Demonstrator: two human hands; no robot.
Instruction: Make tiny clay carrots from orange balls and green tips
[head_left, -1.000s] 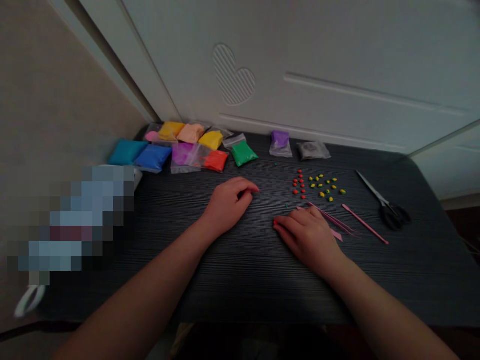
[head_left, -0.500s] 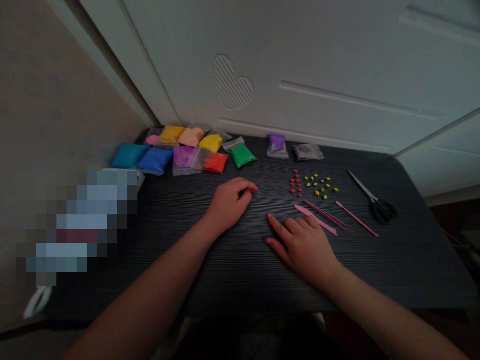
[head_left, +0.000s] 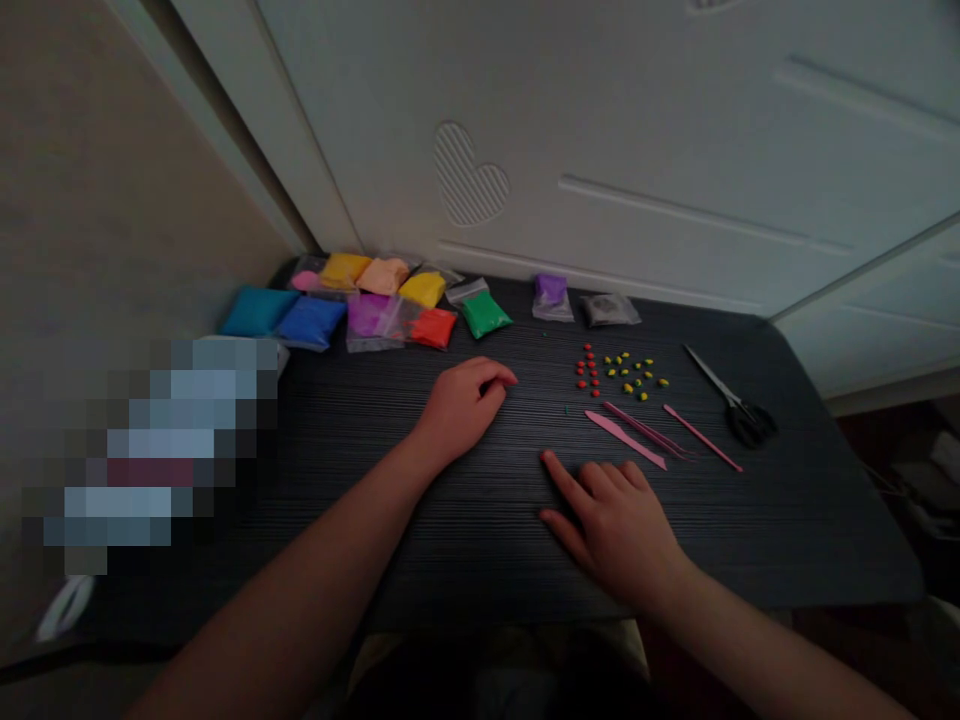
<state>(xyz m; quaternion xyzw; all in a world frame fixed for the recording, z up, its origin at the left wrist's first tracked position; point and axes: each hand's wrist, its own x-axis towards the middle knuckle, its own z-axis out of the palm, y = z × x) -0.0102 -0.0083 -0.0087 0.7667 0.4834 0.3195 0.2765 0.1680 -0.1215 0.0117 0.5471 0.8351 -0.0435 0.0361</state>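
Note:
My left hand (head_left: 459, 408) rests on the dark table (head_left: 390, 470), fingers curled loosely downward, holding nothing. Flat on the table nearer me lies my right hand (head_left: 611, 520), index finger stretched out, palm down, empty. Just beyond it lie pink modelling tools (head_left: 637, 432). Small red clay pieces (head_left: 587, 371) and yellow-green clay pieces (head_left: 634, 372) are scattered behind the tools.
Several coloured clay bags (head_left: 375, 305) line the back left, with a green bag (head_left: 486, 312), a purple bag (head_left: 552, 294) and a grey bag (head_left: 611, 309) further right. Black scissors (head_left: 731, 408) lie at the right. A white cabinet door (head_left: 600, 130) stands behind.
My right hand has drawn back toward me, off the pink tools, and its fingers have spread flat. My left hand has stayed in place.

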